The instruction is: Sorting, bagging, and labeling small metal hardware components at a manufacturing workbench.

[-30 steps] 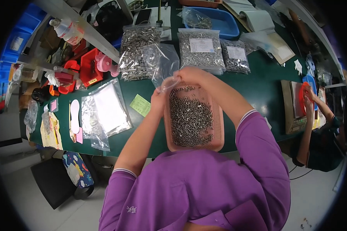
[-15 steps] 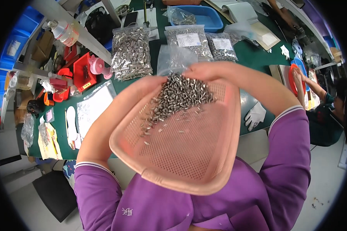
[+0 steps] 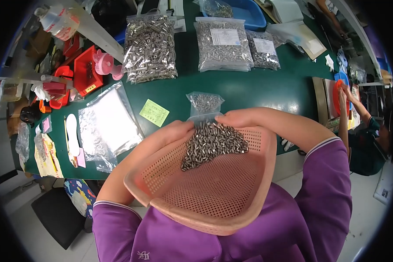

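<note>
Between my hands is a pink perforated plastic basket (image 3: 196, 205), its near edge against my purple shirt. Small shiny metal cylindrical parts (image 3: 212, 144) are heaped at its far end. A clear plastic bag (image 3: 205, 98) with similar parts in its bottom extends beyond the far rim, its mouth at the basket's end. My left hand (image 3: 179, 130) is closed at the left of the bag's mouth, on bag and rim. On the other side, my right hand (image 3: 233, 118) pinches bag and rim, thumb at the edge. Some fingers of both hands are hidden.
Filled bags of metal parts (image 3: 150, 50) and labelled bags (image 3: 225, 48) stand at the back of the green table (image 3: 185, 83). A yellow-green card (image 3: 154, 112), clear sheets (image 3: 113, 120) and red bins (image 3: 86, 72) lie left. Another person's hands (image 3: 347, 96) work at right.
The basket and my hands sit lower in view. Metal parts now show in the bag beyond the rim, and the heap has gathered at the basket's far end. The yellow-green card has come into sight.
</note>
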`<move>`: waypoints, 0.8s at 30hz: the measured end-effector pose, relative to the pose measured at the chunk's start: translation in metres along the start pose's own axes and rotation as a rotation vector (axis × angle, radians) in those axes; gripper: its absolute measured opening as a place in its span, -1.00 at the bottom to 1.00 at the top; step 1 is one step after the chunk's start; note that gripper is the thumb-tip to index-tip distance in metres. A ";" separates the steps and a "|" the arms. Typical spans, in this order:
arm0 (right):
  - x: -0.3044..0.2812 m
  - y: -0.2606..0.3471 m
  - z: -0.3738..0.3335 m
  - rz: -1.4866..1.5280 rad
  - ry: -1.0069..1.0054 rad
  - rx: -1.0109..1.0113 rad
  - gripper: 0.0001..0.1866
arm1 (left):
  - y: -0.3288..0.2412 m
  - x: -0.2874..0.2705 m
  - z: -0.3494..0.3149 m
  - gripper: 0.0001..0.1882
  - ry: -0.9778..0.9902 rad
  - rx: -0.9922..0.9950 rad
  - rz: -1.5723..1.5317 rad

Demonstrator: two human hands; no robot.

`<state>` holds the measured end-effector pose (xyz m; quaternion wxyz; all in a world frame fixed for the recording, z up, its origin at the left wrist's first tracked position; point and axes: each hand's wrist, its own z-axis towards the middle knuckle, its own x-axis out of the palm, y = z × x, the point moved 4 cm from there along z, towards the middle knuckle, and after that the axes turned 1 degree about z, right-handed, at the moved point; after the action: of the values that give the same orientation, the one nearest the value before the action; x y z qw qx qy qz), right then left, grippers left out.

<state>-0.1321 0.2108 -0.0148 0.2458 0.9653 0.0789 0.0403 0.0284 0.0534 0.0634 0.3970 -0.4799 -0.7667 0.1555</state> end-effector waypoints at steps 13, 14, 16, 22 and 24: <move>-0.023 -0.018 -0.003 -0.190 -0.031 0.124 -0.29 | 0.013 -0.016 0.092 -0.66 -0.044 -0.430 0.229; -0.023 -0.014 -0.005 -0.226 -0.039 0.127 -0.30 | 0.016 -0.013 0.092 -0.67 -0.018 -0.407 0.156; -0.033 -0.004 -0.010 -0.224 -0.037 0.171 -0.30 | 0.011 -0.011 0.092 -0.68 0.036 -0.359 0.013; -0.034 -0.019 0.005 -0.107 0.024 0.077 -0.32 | -0.012 -0.007 0.068 -0.71 0.227 -0.244 -0.411; -0.043 -0.017 0.002 -0.132 0.014 0.070 -0.33 | -0.028 -0.005 0.054 -0.72 0.294 -0.196 -0.548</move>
<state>-0.1764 0.2176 -0.0265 0.2136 0.9657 0.1452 0.0278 -0.0289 0.0429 0.0441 0.4826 -0.3090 -0.8131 -0.1025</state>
